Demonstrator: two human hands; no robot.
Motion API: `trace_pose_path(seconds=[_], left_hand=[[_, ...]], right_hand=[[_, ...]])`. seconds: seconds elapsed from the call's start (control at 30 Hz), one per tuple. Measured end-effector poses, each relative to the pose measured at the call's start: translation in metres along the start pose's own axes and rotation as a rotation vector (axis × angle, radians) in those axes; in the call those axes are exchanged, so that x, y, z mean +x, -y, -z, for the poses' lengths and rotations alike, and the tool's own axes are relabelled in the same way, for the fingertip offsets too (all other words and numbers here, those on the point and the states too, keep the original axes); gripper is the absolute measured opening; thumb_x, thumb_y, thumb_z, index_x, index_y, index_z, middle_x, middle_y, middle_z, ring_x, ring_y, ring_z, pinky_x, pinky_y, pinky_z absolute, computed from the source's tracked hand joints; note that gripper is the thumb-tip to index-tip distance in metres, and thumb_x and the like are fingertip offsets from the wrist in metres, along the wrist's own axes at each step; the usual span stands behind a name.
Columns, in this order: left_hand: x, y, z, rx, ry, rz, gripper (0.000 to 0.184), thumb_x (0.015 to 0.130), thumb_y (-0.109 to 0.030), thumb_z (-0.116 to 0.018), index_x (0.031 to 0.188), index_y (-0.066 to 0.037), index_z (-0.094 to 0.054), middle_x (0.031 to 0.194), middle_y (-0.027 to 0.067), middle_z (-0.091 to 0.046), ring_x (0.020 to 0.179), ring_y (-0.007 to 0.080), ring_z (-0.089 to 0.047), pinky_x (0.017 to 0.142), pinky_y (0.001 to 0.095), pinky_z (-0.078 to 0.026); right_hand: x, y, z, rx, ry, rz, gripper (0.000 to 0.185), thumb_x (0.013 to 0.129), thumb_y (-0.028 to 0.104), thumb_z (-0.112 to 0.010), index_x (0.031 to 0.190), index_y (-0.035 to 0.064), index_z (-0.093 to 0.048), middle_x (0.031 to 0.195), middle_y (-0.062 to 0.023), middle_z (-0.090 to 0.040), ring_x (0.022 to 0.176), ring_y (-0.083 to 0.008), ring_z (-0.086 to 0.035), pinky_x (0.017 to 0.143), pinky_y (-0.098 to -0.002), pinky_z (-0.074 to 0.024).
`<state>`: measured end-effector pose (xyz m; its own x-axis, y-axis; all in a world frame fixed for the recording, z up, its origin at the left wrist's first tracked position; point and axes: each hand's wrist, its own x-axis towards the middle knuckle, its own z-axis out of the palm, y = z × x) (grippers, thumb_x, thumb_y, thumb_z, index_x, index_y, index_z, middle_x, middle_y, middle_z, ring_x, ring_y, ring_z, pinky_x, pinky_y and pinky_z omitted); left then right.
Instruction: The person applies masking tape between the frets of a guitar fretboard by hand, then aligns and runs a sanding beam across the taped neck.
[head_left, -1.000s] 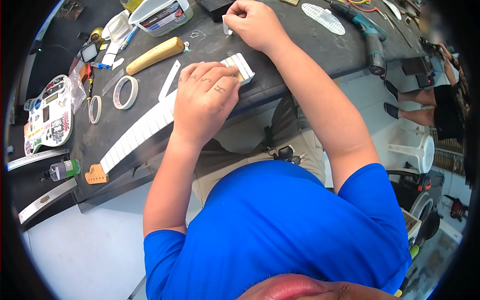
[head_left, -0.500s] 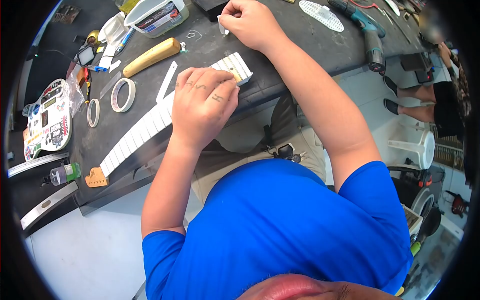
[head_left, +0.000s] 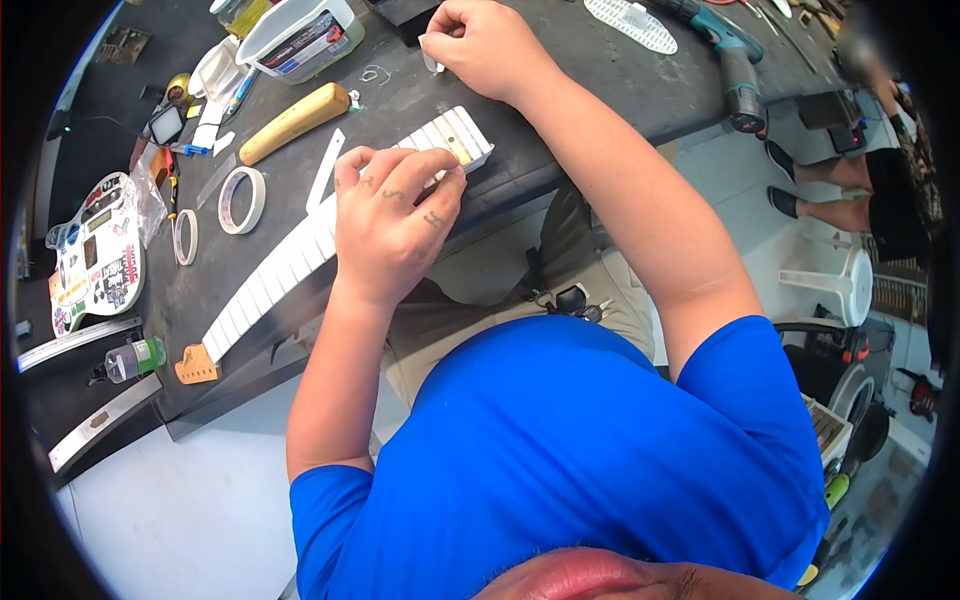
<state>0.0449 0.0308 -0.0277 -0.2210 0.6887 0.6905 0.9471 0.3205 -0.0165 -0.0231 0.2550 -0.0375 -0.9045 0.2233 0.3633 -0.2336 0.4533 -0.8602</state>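
A guitar neck (head_left: pixel 272 283) covered in white strips lies along the front edge of the dark bench, its wooden headstock (head_left: pixel 198 366) at the left. My left hand (head_left: pixel 393 215) rests over the neck near its wide end, fingers curled on it, with the fingertips at a bare wooden patch. Farther right and back, my right hand (head_left: pixel 490 45) pinches a small white piece (head_left: pixel 431 57) above the bench. A white strip or ruler (head_left: pixel 325 170) lies just behind the neck. Two tape rolls, one larger (head_left: pixel 241 200), one thinner (head_left: pixel 186 237), are left of it.
Behind lie a wooden handle (head_left: pixel 293 123), a plastic tub (head_left: pixel 302 45) and a dark box. A cordless drill (head_left: pixel 738 75) and a perforated white plate (head_left: pixel 632 24) are at the back right. A stickered white object (head_left: pixel 98 255) and bottle (head_left: pixel 135 359) sit left. Another person (head_left: pixel 850 195) stands at right.
My left hand has shifted slightly left along the neck, exposing more of its wide end. My right hand, still pinching the white piece, appears a little farther left; the whole view has shifted somewhat.
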Motion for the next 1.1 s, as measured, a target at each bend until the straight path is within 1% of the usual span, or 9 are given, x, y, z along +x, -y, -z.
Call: trace_pose_path(seconds=[0.17,0.27,0.4,0.67,0.77,0.87,0.97,1.07,1.1], left_hand=[[-0.002,0.000,0.002,-0.022,0.058,-0.058,0.026,0.078,-0.004,-0.088,0.099,-0.013,-0.077,0.114,-0.0005,-0.075,0.095,0.0233,-0.068,0.089,0.0439,-0.049],[0.006,-0.004,0.012,-0.161,0.093,0.042,0.020,0.080,-0.003,-0.085,0.097,-0.010,-0.077,0.116,0.0034,-0.076,0.097,0.0244,-0.070,0.091,0.0436,-0.053],[0.008,0.001,0.010,-0.368,0.000,0.453,0.013,0.080,-0.002,-0.086,0.088,-0.003,-0.077,0.119,0.0116,-0.078,0.100,0.0277,-0.072,0.088,0.0372,-0.058],[0.017,0.000,0.004,-0.296,0.127,0.468,0.022,0.076,-0.010,-0.092,0.078,-0.007,-0.071,0.112,0.0034,-0.078,0.105,0.0279,-0.067,0.091,0.0423,-0.053],[0.018,-0.002,0.004,-0.219,0.145,0.434,0.028,0.074,-0.012,-0.095,0.079,-0.009,-0.068,0.106,0.0016,-0.077,0.105,0.0274,-0.065,0.089,0.0429,-0.050],[0.018,-0.002,0.002,-0.171,0.148,0.388,0.033,0.072,-0.012,-0.097,0.087,-0.005,-0.068,0.107,0.0067,-0.077,0.103,0.0320,-0.068,0.089,0.0420,-0.053],[0.017,-0.004,0.002,-0.147,0.202,0.462,0.039,0.070,-0.013,-0.098,0.096,-0.005,-0.070,0.114,0.0080,-0.075,0.105,0.0339,-0.067,0.092,0.0427,-0.054],[0.023,0.001,0.010,-0.245,0.156,0.452,0.047,0.071,-0.018,-0.099,0.107,-0.005,-0.072,0.120,0.0103,-0.073,0.112,0.0350,-0.067,0.096,0.0430,-0.054],[0.024,0.009,0.016,-0.383,0.141,0.474,0.054,0.075,-0.023,-0.099,0.117,-0.004,-0.072,0.126,0.0096,-0.074,0.122,0.0306,-0.068,0.101,0.0441,-0.054]], right_hand=[[0.000,-0.005,-0.002,-0.057,-0.040,0.082,0.025,0.088,0.022,-0.075,0.088,-0.0021,-0.073,0.091,-0.0222,-0.073,0.084,-0.0362,-0.073,0.078,-0.0451,-0.0585],[0.001,-0.006,-0.002,-0.067,-0.040,0.092,0.025,0.088,0.023,-0.075,0.088,-0.0022,-0.073,0.091,-0.0225,-0.073,0.084,-0.0369,-0.073,0.079,-0.0453,-0.0584],[0.001,-0.004,-0.002,-0.056,-0.018,0.059,0.025,0.089,0.022,-0.075,0.088,-0.0023,-0.073,0.089,-0.0217,-0.073,0.082,-0.0345,-0.074,0.077,-0.0442,-0.0590],[-0.001,0.006,0.002,0.076,0.024,-0.047,0.023,0.089,0.020,-0.076,0.088,-0.0025,-0.073,0.087,-0.0196,-0.073,0.079,-0.0302,-0.075,0.073,-0.0415,-0.0592],[0.000,0.001,-0.001,-0.016,-0.027,0.043,0.023,0.089,0.020,-0.076,0.088,-0.0024,-0.073,0.086,-0.0192,-0.073,0.077,-0.0293,-0.075,0.072,-0.0419,-0.0589],[0.000,-0.002,-0.002,-0.019,-0.048,0.059,0.022,0.090,0.021,-0.076,0.089,-0.0013,-0.073,0.087,-0.0182,-0.074,0.077,-0.0287,-0.075,0.072,-0.0425,-0.0587],[0.001,0.004,0.003,0.240,0.024,-0.001,0.020,0.094,0.022,-0.074,0.091,0.0021,-0.074,0.092,-0.0142,-0.077,0.081,-0.0289,-0.075,0.075,-0.0422,-0.0588],[-0.015,0.023,0.019,0.246,-0.007,0.235,0.012,0.101,0.013,-0.072,0.107,0.0032,-0.074,0.094,-0.0004,-0.073,0.085,-0.0102,-0.066,0.076,-0.0288,-0.0527],[-0.024,0.034,0.025,0.236,-0.025,0.275,0.015,0.098,0.017,-0.073,0.106,0.0035,-0.076,0.099,-0.0044,-0.075,0.088,-0.0168,-0.070,0.080,-0.0324,-0.0548]])
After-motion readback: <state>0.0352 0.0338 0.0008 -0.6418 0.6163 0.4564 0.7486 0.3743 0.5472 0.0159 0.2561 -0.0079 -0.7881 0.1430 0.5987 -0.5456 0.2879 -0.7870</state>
